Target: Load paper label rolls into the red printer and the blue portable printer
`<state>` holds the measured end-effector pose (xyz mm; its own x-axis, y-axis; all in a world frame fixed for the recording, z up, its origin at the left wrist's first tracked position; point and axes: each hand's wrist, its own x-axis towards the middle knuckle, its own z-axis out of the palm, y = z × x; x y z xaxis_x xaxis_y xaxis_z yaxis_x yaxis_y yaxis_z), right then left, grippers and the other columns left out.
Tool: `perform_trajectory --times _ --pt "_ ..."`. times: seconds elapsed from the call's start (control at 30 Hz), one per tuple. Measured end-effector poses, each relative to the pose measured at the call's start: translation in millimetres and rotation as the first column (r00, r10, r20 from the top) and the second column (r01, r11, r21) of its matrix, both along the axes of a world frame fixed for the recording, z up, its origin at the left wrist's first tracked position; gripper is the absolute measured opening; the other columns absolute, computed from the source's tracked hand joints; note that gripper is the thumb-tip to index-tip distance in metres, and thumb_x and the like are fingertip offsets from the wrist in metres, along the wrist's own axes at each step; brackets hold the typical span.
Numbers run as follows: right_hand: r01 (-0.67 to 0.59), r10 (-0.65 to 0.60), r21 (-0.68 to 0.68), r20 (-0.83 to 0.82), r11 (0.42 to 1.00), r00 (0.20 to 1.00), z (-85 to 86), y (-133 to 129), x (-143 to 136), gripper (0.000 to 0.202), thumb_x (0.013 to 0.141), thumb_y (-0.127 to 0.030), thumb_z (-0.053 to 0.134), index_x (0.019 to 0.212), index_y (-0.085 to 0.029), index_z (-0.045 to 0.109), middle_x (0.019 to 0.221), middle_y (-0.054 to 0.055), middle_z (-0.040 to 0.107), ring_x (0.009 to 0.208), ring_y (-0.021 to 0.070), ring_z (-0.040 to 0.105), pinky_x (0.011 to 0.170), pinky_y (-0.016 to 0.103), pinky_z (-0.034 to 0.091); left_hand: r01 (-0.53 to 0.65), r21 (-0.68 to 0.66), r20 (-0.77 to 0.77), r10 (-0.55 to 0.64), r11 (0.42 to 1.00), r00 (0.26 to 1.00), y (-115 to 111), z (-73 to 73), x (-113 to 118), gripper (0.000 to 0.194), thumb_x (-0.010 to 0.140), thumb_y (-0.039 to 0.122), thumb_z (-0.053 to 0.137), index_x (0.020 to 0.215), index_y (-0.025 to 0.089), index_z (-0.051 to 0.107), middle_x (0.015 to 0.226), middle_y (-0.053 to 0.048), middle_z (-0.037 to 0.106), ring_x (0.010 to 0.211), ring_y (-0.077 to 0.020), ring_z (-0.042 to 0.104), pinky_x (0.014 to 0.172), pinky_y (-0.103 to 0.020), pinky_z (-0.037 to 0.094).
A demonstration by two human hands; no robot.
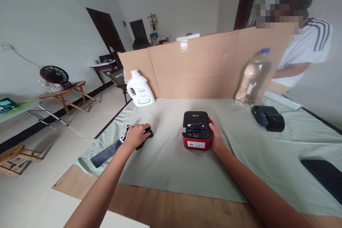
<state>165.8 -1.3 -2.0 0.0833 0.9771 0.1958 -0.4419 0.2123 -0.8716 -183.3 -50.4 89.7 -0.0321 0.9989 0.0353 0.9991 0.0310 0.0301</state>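
My left hand (136, 136) is at the left of the cloth, fingers closed around a black roll (148, 130) whose dark strip hangs below. Beside it lie other dark rolls with white cores, one trailing a dark flat strip (106, 154). My right hand (216, 137) grips the right side of a box-shaped device (196, 120), red below and black on top, which looks like a small label printer. Its front bears a white sticker, and a small black piece (196, 126) lies on its top. Some fingers of my right hand are hidden behind the device.
A white jug (140, 91) and a clear bottle with a blue cap (252, 78) stand before a cardboard screen (195, 67). On the right lie a black device (268, 117) and a dark flat object (324, 176). A person (307, 50) is behind the screen at right.
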Motion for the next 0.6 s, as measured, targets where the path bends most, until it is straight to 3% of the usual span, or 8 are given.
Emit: perform_trajectory --times 0.13,0.23,0.3,0.37,0.47,0.53,0.6 --pt "0.088 -0.086 -0.019 0.096 0.996 0.992 -0.9 -15 3 0.048 0.089 -0.055 0.061 0.130 -0.031 0.066 0.142 0.001 0.063 0.138 0.0308 0.051 0.122 0.055 0.033 -0.013 0.039 0.044 0.011 0.999 0.999 -14 -1.5 -1 0.039 0.085 0.033 0.063 0.123 0.030 0.070 0.113 -0.010 0.075 0.112 -0.0332 0.067 0.101 -0.046 0.044" --pt "0.157 -0.144 -0.021 0.288 0.987 0.947 -10.6 -35 17 0.046 0.090 -0.057 0.058 0.132 -0.040 0.066 0.147 -0.002 0.058 0.145 0.0316 0.043 0.126 0.057 0.025 0.021 0.155 0.330 -0.072 0.988 0.941 -11 -1.7 8 0.050 0.086 0.043 0.063 0.134 0.029 0.065 0.127 -0.010 0.071 0.121 -0.0319 0.064 0.103 -0.045 0.047" --pt "0.075 -0.074 0.013 0.405 0.997 0.912 -18.2 -46 31 0.052 0.088 -0.057 0.062 0.138 -0.046 0.061 0.153 -0.004 0.052 0.149 0.0332 0.037 0.126 0.059 0.024 0.075 0.185 0.592 -0.172 0.980 0.787 -2 -6.8 27 0.051 0.090 0.052 0.057 0.135 0.027 0.065 0.136 -0.009 0.067 0.121 -0.0284 0.066 0.100 -0.040 0.052" --pt "-0.039 0.015 0.034 0.542 0.999 0.840 -22.2 -52 42 0.074 0.079 -0.052 0.073 0.148 -0.049 0.047 0.159 -0.005 0.043 0.150 0.0356 0.034 0.125 0.061 0.024 0.141 0.155 0.773 -0.209 0.978 0.600 9 -16.3 59 0.056 0.089 0.060 0.057 0.132 0.026 0.067 0.138 -0.009 0.065 0.119 -0.0286 0.068 0.094 -0.039 0.057" --pt "-0.070 0.008 0.060 0.700 0.996 0.714 -19.1 -50 45 0.107 0.071 -0.041 0.084 0.159 -0.050 0.023 0.163 -0.004 0.034 0.151 0.0363 0.032 0.124 0.062 0.027 0.180 0.092 0.897 -0.160 0.979 0.412 25 -33.4 112 0.056 0.091 0.062 0.053 0.129 0.024 0.069 0.137 -0.010 0.065 0.123 -0.0312 0.066 0.098 -0.045 0.056" --pt "-0.072 -0.019 0.092 0.737 0.993 0.676 -12.9 -44 34 0.109 0.073 -0.041 0.083 0.161 -0.046 0.017 0.164 -0.001 0.034 0.150 0.0364 0.033 0.123 0.064 0.027 0.222 0.084 0.945 -0.148 0.971 0.293 32 -43.0 135 0.051 0.096 0.055 0.049 0.136 0.027 0.064 0.136 -0.007 0.067 0.123 -0.0292 0.066 0.104 -0.046 0.053" --pt "-0.103 -0.030 0.131 0.746 0.986 0.665 -3.7 -35 16 0.104 0.078 -0.042 0.079 0.162 -0.040 0.018 0.164 0.003 0.035 0.150 0.0366 0.034 0.122 0.065 0.027 0.210 0.079 0.961 -0.131 0.975 0.245 38 -48.3 141 0.048 0.097 0.049 0.047 0.138 0.027 0.062 0.134 -0.006 0.069 0.123 -0.0289 0.065 0.107 -0.047 0.050"
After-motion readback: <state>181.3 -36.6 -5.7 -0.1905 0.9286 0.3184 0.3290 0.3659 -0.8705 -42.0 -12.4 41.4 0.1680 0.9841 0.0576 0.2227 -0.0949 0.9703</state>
